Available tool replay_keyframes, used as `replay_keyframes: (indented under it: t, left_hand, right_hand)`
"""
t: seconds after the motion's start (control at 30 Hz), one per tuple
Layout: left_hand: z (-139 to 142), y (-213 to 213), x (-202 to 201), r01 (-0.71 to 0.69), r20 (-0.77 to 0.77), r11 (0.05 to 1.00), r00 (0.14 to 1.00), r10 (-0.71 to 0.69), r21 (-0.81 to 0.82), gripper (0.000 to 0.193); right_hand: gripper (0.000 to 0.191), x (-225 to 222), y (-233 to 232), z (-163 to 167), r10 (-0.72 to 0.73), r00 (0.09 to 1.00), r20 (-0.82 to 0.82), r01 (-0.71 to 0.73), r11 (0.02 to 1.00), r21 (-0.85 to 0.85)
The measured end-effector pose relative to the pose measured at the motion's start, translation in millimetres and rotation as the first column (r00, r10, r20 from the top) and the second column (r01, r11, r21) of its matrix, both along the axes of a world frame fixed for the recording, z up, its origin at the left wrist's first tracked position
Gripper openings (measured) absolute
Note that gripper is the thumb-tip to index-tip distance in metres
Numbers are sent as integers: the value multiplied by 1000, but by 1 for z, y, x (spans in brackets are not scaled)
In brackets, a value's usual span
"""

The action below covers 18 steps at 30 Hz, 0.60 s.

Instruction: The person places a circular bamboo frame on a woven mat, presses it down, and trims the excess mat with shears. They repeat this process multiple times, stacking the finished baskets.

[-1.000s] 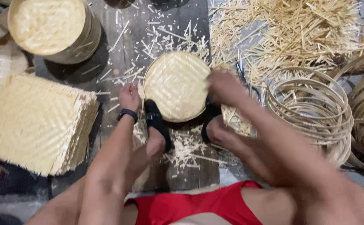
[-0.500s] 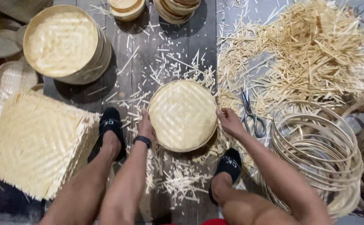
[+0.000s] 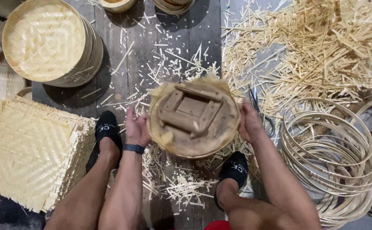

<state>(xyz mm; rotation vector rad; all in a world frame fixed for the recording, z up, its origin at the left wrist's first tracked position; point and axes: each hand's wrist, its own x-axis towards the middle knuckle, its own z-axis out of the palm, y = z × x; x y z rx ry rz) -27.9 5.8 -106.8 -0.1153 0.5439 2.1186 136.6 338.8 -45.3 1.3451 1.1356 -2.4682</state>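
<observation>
Both hands hold a round bamboo basket form (image 3: 193, 117) lifted above the wooden floor, turned so its underside faces me, with a square frame of wooden slats set inside. My left hand (image 3: 135, 127) grips its left rim; a dark band sits on that wrist. My right hand (image 3: 249, 121) grips the right rim. Frayed woven strips stick out around the edge. My feet in black socks rest to either side.
A stack of square woven bamboo mats (image 3: 26, 153) lies at the left. A round woven lid stack (image 3: 45, 40) sits at top left. Bamboo hoops (image 3: 330, 157) are piled at the right, scissors (image 3: 256, 102) beside them, and loose bamboo strips (image 3: 322, 47) fill the top right.
The round woven piece lay flat on the floor, woven face up; now it is lifted and flipped, showing the wooden frame underneath. The view has moved closer.
</observation>
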Motion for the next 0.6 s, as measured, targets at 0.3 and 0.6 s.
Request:
replay_keyframes:
  t: [0.3,0.6]
  left_hand:
    - [-56,28,80,-584,-425,-210,752,-503,-784,75]
    - [-35,101,142,-574,-454,-170,767,-453,-801,114]
  right_hand:
    - [53,41,-26,-73,214,929,302,-347,223,911]
    - [77,-21,-48,-50,743,528,411,-298,-291,909]
